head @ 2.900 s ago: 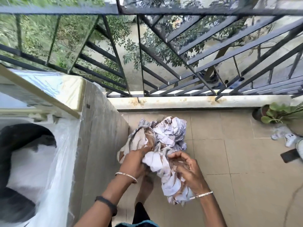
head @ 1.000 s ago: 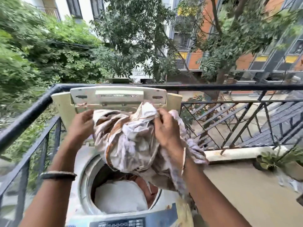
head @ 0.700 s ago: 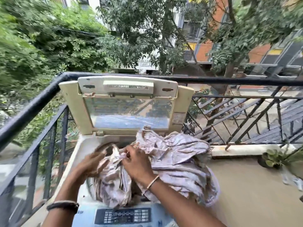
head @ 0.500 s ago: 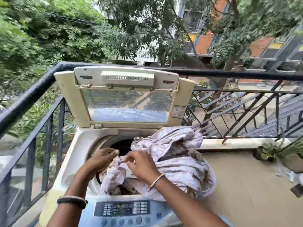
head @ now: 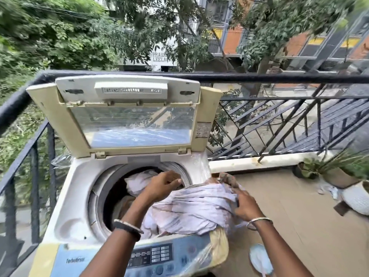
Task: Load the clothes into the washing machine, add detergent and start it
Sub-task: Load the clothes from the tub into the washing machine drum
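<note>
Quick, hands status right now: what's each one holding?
Left hand: fingers curled over the cloth at the drum; grip hidden, cannot be told.
Right hand: closed, holding the cloth.

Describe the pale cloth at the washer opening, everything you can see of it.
The cloth is pale lilac-white with faint brownish marks, thin and heavily creased, bunched into a loose heap. It lies across the front-right rim of the washing machine's open top, partly down in the drum and partly spilling over the right side, just behind the control panel. The right hand grips its bunched right end. The left hand lies on its upper-left edge, grip unclear.
</note>
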